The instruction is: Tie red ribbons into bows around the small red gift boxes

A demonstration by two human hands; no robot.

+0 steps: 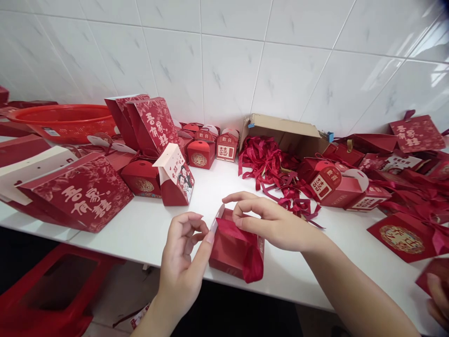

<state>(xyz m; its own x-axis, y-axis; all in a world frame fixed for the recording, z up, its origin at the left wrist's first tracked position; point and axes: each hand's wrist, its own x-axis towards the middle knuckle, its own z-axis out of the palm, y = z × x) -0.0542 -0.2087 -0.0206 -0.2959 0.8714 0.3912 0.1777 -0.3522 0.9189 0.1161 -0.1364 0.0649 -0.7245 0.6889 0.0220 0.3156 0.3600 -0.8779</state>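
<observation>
A red gift box [224, 257] lies on the white table in front of me, its white flap edge standing up at the left. My left hand [185, 255] is closed at this edge, thumb and fingertips pinching the flap. A wide red ribbon [253, 264] crosses the top of the box and hangs over its near right side. From the right, my right hand [271, 220] reaches over the box. Its thumb and a curled finger close on the ribbon, while the index finger stretches toward the flap's far end.
Loose red ribbons [263, 159] spill from a cardboard box [284, 126] at the wall. Finished-looking red boxes [403, 236] crowd the right, near another person's hand [438, 299]. Larger boxes [84, 192], a red basin [70, 124] and a red stool [70, 299] are at left.
</observation>
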